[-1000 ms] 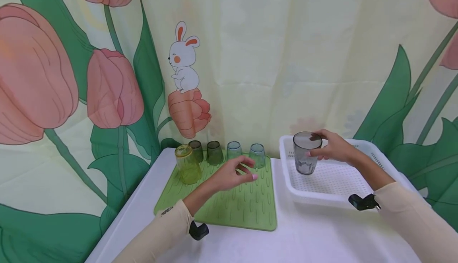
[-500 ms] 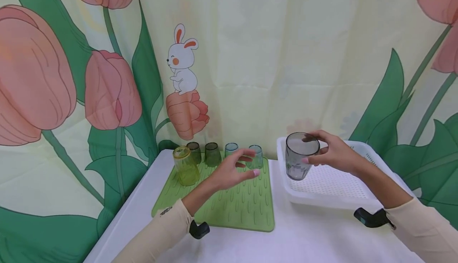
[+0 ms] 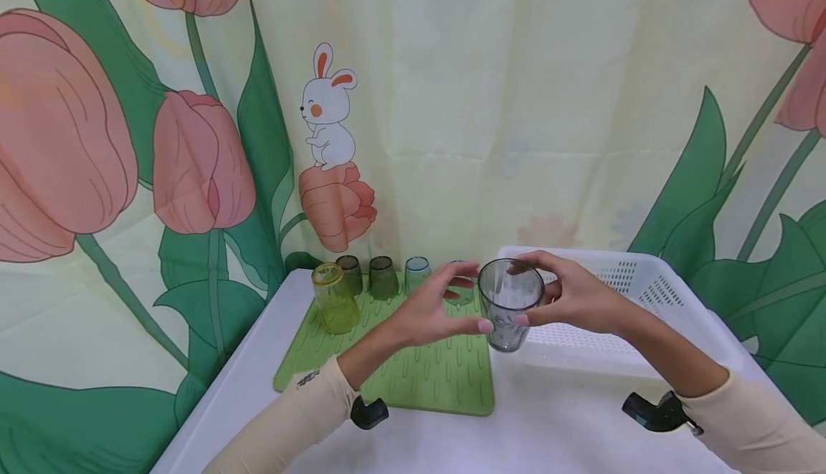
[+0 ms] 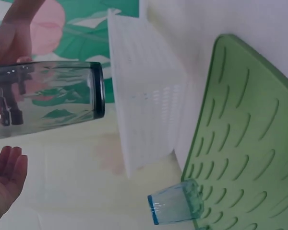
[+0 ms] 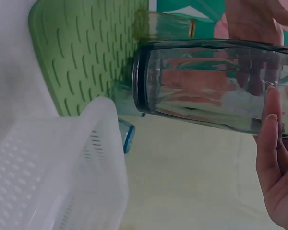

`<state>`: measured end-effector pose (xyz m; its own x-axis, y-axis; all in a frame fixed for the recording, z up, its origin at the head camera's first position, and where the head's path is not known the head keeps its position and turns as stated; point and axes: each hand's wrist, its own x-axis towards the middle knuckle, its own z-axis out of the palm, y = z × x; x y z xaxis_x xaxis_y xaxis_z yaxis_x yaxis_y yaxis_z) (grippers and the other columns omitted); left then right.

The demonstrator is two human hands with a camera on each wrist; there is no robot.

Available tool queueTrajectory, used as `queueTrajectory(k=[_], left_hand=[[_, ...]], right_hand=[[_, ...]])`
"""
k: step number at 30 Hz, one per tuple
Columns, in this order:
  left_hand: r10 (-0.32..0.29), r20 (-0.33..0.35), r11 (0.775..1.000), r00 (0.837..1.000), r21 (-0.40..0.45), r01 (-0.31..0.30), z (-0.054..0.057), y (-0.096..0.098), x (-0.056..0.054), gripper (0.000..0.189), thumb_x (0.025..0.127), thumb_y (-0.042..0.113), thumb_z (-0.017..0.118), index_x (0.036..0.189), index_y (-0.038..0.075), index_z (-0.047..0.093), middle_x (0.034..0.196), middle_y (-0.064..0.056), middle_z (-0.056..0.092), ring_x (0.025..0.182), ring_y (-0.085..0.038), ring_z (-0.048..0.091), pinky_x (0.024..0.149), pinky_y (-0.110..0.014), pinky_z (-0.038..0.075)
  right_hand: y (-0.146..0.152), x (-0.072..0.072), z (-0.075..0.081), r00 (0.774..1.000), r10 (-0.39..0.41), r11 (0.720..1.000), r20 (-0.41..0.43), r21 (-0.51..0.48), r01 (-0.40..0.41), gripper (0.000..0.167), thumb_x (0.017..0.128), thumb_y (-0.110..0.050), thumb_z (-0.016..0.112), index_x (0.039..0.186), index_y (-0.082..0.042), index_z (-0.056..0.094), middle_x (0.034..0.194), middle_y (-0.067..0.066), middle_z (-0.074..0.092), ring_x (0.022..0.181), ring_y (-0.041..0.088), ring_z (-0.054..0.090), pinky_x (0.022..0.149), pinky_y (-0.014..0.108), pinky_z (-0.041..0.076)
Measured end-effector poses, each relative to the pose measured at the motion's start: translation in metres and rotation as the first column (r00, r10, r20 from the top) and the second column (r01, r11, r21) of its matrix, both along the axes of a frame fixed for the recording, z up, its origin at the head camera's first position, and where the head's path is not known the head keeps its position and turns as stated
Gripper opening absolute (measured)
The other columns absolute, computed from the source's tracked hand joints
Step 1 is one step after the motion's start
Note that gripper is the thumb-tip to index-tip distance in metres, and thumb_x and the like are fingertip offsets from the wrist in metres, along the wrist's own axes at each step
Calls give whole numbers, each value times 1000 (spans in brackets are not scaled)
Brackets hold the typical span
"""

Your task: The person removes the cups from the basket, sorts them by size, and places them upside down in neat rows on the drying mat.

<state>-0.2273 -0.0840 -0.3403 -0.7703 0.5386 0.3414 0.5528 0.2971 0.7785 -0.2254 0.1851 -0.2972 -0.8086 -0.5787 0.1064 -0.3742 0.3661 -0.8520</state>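
A tall smoky-grey glass (image 3: 506,309), wider at the rim, is held up in the air between the two hands. My right hand (image 3: 576,300) grips its upper part, thumb on the near side and fingers behind. From the other side my left hand (image 3: 422,315) reaches with spread fingers, thumb tip right at the glass in the head view; the left wrist view shows some fingers a little apart from it. On the green ribbed mat (image 3: 445,391) a yellow glass (image 3: 337,303) stands at the left. A pale blue glass (image 4: 175,205) on the mat is partly hidden behind my left hand in the head view.
Along the mat's back edge stand two dark small glasses (image 3: 383,280) and another pale blue one (image 3: 416,273). A white perforated basket (image 3: 654,280) sits to the right of the mat on the white table (image 3: 568,431). A tulip-printed curtain (image 3: 452,101) hangs behind.
My right hand has brought the grey glass leftward and nearer, from over the basket to the mat's right side. My left hand has shifted slightly right towards it, fingers spreading wider.
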Motion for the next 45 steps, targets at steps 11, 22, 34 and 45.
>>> queueTrajectory(k=[11, 22, 34, 45], left_hand=[[27, -21, 998, 999, -54, -28, 2, -3, 1, 82, 78, 31, 87, 147, 14, 45, 136, 0, 53, 116, -13, 54, 99, -29, 49], [31, -22, 993, 999, -115, -33, 5, -14, 2, 71, 77, 37, 85, 136, 13, 53, 121, 5, 60, 107, -10, 56, 91, -26, 50], [36, -42, 996, 998, -82, -39, 24, -16, 5, 70, 77, 32, 85, 136, 12, 53, 125, 3, 61, 109, -11, 55, 96, -34, 52], [59, 2, 997, 998, -45, -59, 17, -19, 8, 70, 77, 28, 86, 137, 13, 53, 127, 2, 60, 113, -10, 56, 96, -30, 50]], right_hand=[[-22, -2, -10, 996, 76, 997, 55, 28, -78, 81, 79, -13, 85, 144, 2, 38, 85, 13, 73, 66, 20, 69, 65, 29, 54], [-30, -1, -33, 992, 114, 991, 52, -72, -110, 80, 81, -10, 82, 148, -1, 39, 134, 18, 54, 56, 10, 59, 62, 28, 53], [-41, -6, -89, 972, 219, 972, 86, -108, -209, 87, 79, -9, 81, 151, -1, 32, 120, 20, 62, 67, 10, 58, 54, 28, 51], [-55, -4, -128, 949, 192, 976, 250, -150, -158, 60, 85, -13, 78, 134, -2, 46, 101, 14, 66, 71, 21, 65, 58, 40, 55]])
